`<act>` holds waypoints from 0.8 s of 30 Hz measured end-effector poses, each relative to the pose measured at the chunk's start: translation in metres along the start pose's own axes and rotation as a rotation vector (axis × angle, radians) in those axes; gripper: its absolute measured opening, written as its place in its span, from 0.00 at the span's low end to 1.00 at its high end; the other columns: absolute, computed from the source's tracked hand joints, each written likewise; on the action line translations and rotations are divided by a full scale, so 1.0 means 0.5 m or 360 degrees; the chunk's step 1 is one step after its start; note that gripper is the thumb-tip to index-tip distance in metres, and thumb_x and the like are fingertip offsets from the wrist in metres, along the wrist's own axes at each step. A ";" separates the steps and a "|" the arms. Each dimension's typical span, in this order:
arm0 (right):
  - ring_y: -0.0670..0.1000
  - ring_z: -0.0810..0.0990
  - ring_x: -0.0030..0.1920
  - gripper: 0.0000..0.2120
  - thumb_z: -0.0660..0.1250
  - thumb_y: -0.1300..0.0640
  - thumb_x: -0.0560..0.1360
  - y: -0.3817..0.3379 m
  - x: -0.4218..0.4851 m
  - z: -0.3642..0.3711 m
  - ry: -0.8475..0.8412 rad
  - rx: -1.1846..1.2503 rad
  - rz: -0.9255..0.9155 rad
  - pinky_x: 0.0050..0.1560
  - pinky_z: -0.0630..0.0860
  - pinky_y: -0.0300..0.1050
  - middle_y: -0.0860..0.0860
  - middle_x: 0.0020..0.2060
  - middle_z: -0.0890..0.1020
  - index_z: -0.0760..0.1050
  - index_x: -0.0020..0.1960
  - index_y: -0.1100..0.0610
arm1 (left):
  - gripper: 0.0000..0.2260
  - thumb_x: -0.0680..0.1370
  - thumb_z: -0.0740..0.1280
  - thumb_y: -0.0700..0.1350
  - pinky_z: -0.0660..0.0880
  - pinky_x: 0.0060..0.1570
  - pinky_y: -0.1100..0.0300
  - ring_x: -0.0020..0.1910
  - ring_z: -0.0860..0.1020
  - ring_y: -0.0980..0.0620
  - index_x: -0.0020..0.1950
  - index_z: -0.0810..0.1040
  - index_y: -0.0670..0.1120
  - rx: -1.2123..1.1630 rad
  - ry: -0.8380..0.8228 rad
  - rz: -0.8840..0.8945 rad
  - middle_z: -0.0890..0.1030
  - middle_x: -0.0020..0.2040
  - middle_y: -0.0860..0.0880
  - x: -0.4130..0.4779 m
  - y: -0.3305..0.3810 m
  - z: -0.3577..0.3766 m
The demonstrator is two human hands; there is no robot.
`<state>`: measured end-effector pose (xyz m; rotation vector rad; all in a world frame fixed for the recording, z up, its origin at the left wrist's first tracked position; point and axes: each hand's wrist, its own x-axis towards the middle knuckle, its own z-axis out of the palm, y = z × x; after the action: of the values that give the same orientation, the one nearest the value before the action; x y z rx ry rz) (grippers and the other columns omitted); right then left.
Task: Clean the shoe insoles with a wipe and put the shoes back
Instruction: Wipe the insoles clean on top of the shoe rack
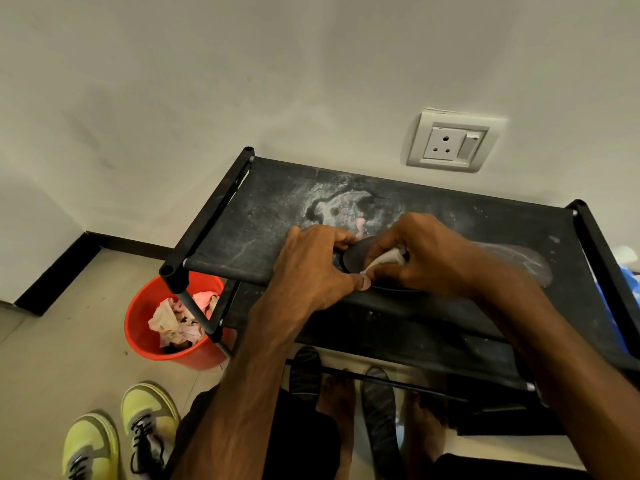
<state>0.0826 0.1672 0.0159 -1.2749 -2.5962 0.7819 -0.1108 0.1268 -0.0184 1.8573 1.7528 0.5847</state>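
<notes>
On my feed the left hand (311, 268) and right hand (426, 251) are ungloved, the forearms (256, 358) unsleeved to the near edge. Black cloth (304, 445) covers the legs, and the feet (337, 393) are bare.

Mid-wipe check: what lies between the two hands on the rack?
In the head view, the dark insole lies between them on top of the rack. The left hand grips its end; the right hand holds the wipe against it.

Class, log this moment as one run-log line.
left hand: holds insole | right hand: presses wipe on insole | where: rack top shelf | sneakers: on floor
</notes>
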 end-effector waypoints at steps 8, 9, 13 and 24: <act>0.42 0.85 0.42 0.07 0.77 0.47 0.72 0.018 -0.002 0.011 0.0199 -0.0013 0.0080 0.45 0.84 0.50 0.42 0.43 0.87 0.87 0.50 0.43 | 0.33 0.67 0.80 0.58 0.64 0.59 0.60 0.64 0.69 0.53 0.70 0.76 0.57 0.0009 -0.0003 0.0005 0.81 0.59 0.59 0.002 -0.004 -0.001; 0.43 0.84 0.42 0.07 0.77 0.46 0.72 0.021 0.002 0.018 0.0294 -0.0037 0.0098 0.45 0.83 0.51 0.43 0.43 0.87 0.87 0.50 0.43 | 0.32 0.68 0.79 0.58 0.63 0.58 0.61 0.64 0.69 0.53 0.70 0.76 0.56 0.0013 -0.0007 0.0006 0.81 0.59 0.59 0.002 -0.003 0.000; 0.48 0.84 0.43 0.06 0.77 0.48 0.73 0.030 0.018 0.040 0.0733 -0.0171 0.0184 0.44 0.81 0.49 0.45 0.44 0.88 0.87 0.50 0.44 | 0.31 0.68 0.79 0.58 0.63 0.58 0.61 0.62 0.69 0.53 0.70 0.76 0.56 0.0026 -0.0002 0.0019 0.81 0.57 0.59 0.000 -0.001 -0.002; 0.40 0.82 0.42 0.04 0.76 0.51 0.75 0.059 0.011 0.021 0.0995 0.0112 0.0288 0.43 0.73 0.29 0.42 0.43 0.86 0.87 0.50 0.47 | 0.32 0.68 0.79 0.57 0.61 0.64 0.61 0.64 0.72 0.53 0.70 0.74 0.56 -0.0011 -0.0013 0.0084 0.79 0.59 0.59 -0.003 -0.005 -0.010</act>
<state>0.0959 0.1821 -0.0085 -1.4576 -1.9640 0.4001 -0.1159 0.1257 -0.0159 1.9038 1.6989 0.6016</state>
